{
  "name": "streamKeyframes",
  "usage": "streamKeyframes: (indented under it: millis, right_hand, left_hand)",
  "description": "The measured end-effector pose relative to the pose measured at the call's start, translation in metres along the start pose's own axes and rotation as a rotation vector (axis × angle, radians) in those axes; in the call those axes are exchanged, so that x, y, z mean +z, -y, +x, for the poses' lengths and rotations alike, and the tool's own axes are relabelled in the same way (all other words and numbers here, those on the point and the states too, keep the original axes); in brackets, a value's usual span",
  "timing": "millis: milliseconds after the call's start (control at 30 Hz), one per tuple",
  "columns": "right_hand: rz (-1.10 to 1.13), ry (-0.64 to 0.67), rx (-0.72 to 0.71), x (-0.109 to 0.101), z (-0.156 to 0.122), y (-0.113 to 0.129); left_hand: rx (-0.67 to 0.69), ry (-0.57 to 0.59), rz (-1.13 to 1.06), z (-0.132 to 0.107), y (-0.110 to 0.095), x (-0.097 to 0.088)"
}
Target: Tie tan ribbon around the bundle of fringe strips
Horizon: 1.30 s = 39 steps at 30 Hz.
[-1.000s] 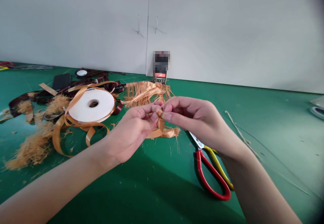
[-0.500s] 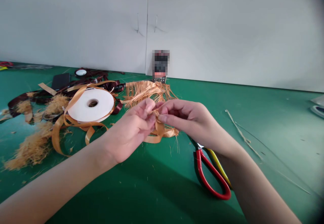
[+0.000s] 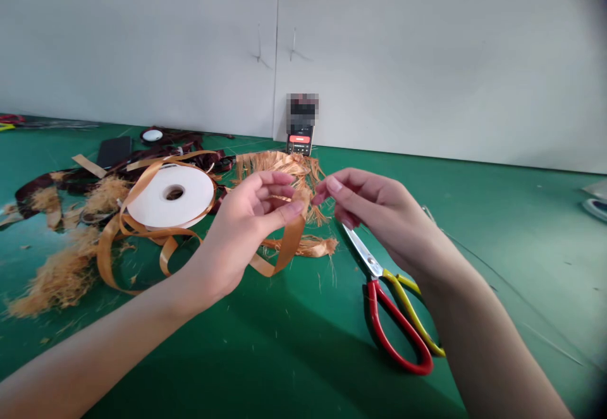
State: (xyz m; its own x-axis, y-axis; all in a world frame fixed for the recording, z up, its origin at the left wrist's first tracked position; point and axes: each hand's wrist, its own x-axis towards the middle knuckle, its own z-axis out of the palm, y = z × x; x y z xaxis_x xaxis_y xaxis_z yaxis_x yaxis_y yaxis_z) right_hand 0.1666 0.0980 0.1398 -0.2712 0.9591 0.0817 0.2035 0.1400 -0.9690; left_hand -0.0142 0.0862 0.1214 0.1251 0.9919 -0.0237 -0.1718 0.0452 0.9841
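Observation:
My left hand (image 3: 241, 229) pinches the top of an orange ribbon strip (image 3: 284, 251) between thumb and fingers; the strip hangs down and curls back toward the table. My right hand (image 3: 374, 210) is just to the right, thumb and forefinger pinched close to the frayed end of the ribbon, holding fine threads too thin to make out clearly. Both hands hover above the green table mat (image 3: 294, 356). Scissors (image 3: 393, 305) with red and yellow handles lie under my right wrist.
A white ribbon spool (image 3: 171, 196) wrapped in loose orange ribbon sits at left, with fluffy frayed orange heaps (image 3: 57, 280) and dark ribbon around it. A frayed orange pile (image 3: 279, 169) lies behind my hands. A phone (image 3: 300, 138) leans on the white wall.
My hands were pressed together on the ribbon end; they have now drawn apart, the left lifting the strip and the right pulling away to the right. More of the scissors shows.

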Motion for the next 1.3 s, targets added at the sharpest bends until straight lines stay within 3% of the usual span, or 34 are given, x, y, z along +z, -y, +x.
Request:
streamKeyframes:
  millis: [100, 300, 567, 867, 1300]
  right_hand:
    - [0.067, -0.036, -0.041, -0.001, 0.000, 0.000]
    - [0.066, -0.062, -0.078, 0.003, -0.003, 0.002]
    - [0.020, -0.281, -0.145, -0.006, -0.003, 0.003]
    - [0.018, -0.076, -0.044, -0.005, -0.002, 0.003]
    - [-0.045, -0.146, -0.075, -0.008, -0.003, 0.004]
  left_hand:
    - [0.040, -0.010, 0.039, 0.000, -0.002, 0.000]
    - [-0.003, 0.067, 0.063, -0.001, -0.003, 0.002]
    - [-0.046, 0.032, 0.026, -0.001, -0.001, 0.002]
    - [-0.092, 0.064, 0.008, -0.003, -0.002, 0.002]
    - [-0.076, 0.057, -0.024, -0.001, -0.001, 0.003]
